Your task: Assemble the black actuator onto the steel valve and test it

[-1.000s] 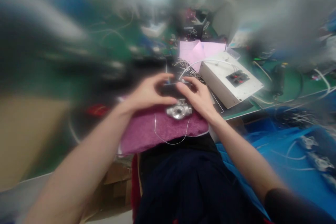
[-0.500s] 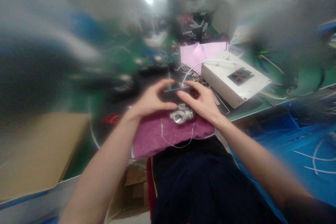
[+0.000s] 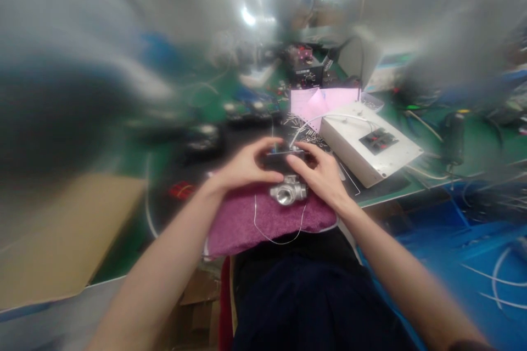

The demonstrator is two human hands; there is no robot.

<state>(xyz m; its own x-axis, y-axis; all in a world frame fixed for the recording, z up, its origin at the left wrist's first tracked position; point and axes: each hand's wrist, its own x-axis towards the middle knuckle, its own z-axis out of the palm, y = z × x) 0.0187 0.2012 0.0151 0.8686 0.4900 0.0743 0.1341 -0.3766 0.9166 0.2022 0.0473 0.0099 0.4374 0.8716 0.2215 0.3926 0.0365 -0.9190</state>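
Note:
My left hand (image 3: pixel 249 165) is curled round the left side of a black box-shaped valve actuator (image 3: pixel 275 162). On the opposite side my right hand (image 3: pixel 320 171) grips the same actuator, thumb on the near face and fingers behind. Directly below it, a silver metal ball valve (image 3: pixel 288 192) has a round port facing me. A purple towel (image 3: pixel 236 227) lies under the valve. A white cable (image 3: pixel 307 122) rises from the actuator's top and arcs to a white box (image 3: pixel 370 142). A thin wire (image 3: pixel 278 242) loops over the towel. My hands hide much of the actuator.
Several small metal pins and screws (image 3: pixel 315 140) lie behind my right hand, near pink paper sheets (image 3: pixel 325 101). An L-shaped hex key (image 3: pixel 352 182) rests beside the white box. A cardboard piece (image 3: pixel 74 230) stands at left, blue plastic sheeting (image 3: pixel 444 252) at right.
The camera view has tilted up, so the bench and hands sit slightly lower in the picture. Both hands keep their hold on the actuator, with little visible finger movement.

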